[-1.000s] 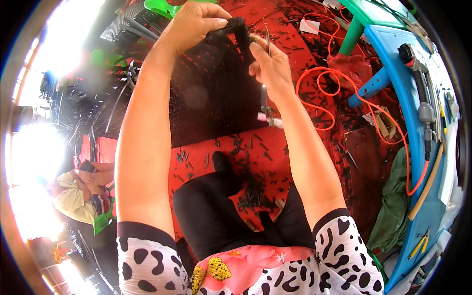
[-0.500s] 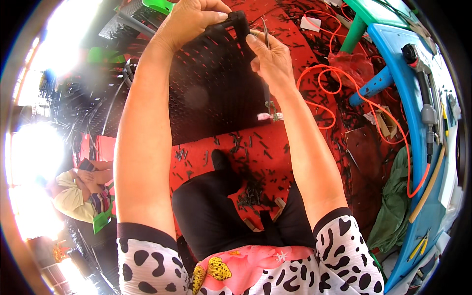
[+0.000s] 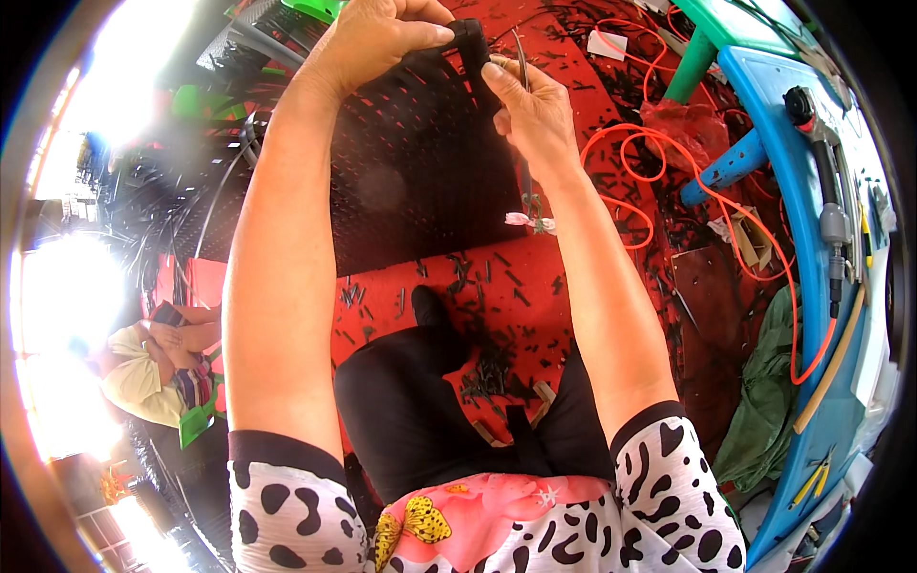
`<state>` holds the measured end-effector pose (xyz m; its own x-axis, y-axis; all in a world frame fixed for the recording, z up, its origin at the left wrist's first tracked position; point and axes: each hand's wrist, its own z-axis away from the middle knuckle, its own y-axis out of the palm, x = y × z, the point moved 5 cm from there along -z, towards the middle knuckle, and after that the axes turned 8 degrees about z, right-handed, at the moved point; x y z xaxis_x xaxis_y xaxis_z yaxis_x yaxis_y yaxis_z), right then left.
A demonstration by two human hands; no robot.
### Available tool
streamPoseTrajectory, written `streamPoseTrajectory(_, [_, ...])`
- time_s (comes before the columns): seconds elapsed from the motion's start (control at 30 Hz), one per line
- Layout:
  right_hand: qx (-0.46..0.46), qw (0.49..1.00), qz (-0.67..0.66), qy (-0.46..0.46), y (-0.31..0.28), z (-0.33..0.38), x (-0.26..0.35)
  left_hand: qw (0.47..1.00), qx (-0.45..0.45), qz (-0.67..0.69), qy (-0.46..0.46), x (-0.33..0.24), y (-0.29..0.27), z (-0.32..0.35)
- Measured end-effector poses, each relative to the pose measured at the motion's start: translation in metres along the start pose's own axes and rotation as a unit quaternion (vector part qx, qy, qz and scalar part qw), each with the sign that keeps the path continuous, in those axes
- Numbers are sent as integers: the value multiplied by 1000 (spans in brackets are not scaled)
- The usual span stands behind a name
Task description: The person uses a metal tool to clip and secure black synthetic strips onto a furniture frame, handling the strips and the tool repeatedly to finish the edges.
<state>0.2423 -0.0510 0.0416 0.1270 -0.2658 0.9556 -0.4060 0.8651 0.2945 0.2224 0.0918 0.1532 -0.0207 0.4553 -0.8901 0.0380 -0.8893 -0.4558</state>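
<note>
A large black woven panel (image 3: 420, 191), looking like plastic wickerwork, stands in front of me with its thick wrapped edge at the top. My left hand (image 3: 368, 48) pinches that edge between thumb and fingers at the far corner. Just right of it, my right hand (image 3: 537, 119) is closed around a slim, pointed metal tool (image 3: 522, 59), whose tip sticks up past the fingers. The right thumb presses near the panel's edge. Below this hand hangs a pink and white tied strip (image 3: 531, 222), seemingly on the tool's lower end. The tool's exact kind is unclear.
Short black offcuts (image 3: 492, 372) litter the red floor covering (image 3: 401, 315). At right, a blue table (image 3: 778, 124) carries a black power tool (image 3: 817, 143) and yellow-handled pliers (image 3: 814, 482). An orange hose (image 3: 712, 196) loops beside it. Another person (image 3: 148, 372) sits at far left.
Both hands and the panel's top edge have shifted very slightly to the right. The grips look the same.
</note>
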Motion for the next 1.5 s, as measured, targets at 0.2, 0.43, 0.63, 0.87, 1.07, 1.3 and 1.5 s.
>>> streamPoseTrajectory(0.2, [1, 1000, 7, 12, 0, 1, 0, 1000, 12, 10, -4, -6, 4, 4])
streamPoseTrajectory(0.43, [5, 1000, -6, 17, 0, 3, 4, 998, -3, -58, -1, -13, 3, 4])
streamPoseTrajectory(0.63, [29, 999, -42, 16, 0, 3, 3, 1000, -1, -26, -12, -13, 5, 6])
streamPoseTrajectory(0.87, [55, 997, -43, 32, -2, 3, 1, 999, -7, -34, -6, -17, 4, 9])
streamPoseTrajectory(1.07, [52, 998, -13, 31, -3, 5, 5, 1000, 1, -6, -9, -17, 4, 9])
streamPoseTrajectory(1.3, [51, 998, 1, 35, -4, 5, 4, 1000, 5, 5, 7, -17, 4, 8])
streamPoseTrajectory(1.5, [46, 998, 10, 41, -4, 8, 6, 1000, -5, -17, 0, -19, 5, 11])
